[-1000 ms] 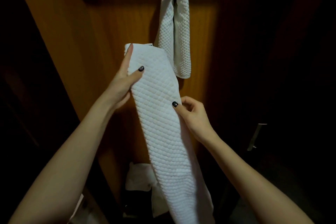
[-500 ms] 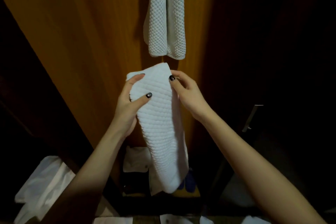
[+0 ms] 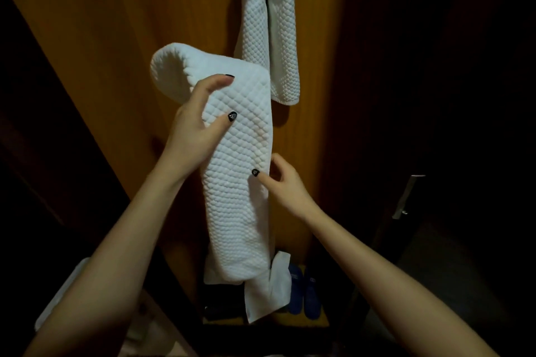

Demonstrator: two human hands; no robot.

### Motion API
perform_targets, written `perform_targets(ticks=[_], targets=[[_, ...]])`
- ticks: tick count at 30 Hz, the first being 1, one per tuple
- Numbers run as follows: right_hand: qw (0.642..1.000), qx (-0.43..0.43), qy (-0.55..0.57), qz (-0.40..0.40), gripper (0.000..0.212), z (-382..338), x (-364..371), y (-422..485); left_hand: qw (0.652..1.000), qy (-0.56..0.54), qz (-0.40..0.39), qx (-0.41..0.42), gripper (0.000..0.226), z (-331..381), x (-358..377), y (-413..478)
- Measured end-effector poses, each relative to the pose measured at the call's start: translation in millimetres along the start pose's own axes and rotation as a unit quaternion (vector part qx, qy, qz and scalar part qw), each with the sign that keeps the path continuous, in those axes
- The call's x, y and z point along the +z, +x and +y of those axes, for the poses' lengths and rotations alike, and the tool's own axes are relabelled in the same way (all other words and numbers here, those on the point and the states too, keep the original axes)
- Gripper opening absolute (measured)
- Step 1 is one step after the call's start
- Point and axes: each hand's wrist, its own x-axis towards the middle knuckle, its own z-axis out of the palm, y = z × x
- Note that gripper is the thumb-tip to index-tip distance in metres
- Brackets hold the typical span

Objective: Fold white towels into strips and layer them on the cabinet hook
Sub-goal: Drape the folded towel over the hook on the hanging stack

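- Head view (the only view). The towel strip (image 3: 240,177) is held up in front of the wooden cabinet panel (image 3: 162,23). Its long axis is near vertical and its lower end hangs free.
- The strip's top end flops over to the left, above and behind the left hand (image 3: 194,124). That hand grips the upper part, with the thumb on the front face and the fingers round the left edge.
- The right hand (image 3: 285,185) pinches the strip's right edge at about mid-length, thumb in front and the other fingers behind.
- The hung towel (image 3: 269,38) is already draped in two legs against the panel, up and to the right of the left hand. Its lower hem sits just beside the strip's upper right corner; I cannot tell whether they touch.
- The hook is not in frame. The hung towel runs off the top edge, so the hook presumably lies above it.
- Judgement: the move turns on going up and slightly right. The left hand is nearer and carries the end that must go over.
- Room: there is bare panel left of the hung towel and dark space to its right, with the door handle (image 3: 406,197) well apart. A white cloth (image 3: 269,290) and blue slippers (image 3: 304,293) lie below the strip's lower end.
- Risk (judgement): the limp top end may unfold, and the hung towel may get nudged.
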Motion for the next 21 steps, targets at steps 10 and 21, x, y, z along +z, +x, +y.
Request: perform_targets(ticks=[10, 21], targets=[[0.990, -0.081, -0.007, 0.112, 0.015, -3, 15, -9, 0.987, 0.016, 0.120, -0.102, 0.044, -19, -8, 9], [0.993, -0.024, -0.111, 0.038, 0.041, -1, -16, -9, 0.977, -0.084, 0.097, -0.172, 0.043, -33, 9, 4]])
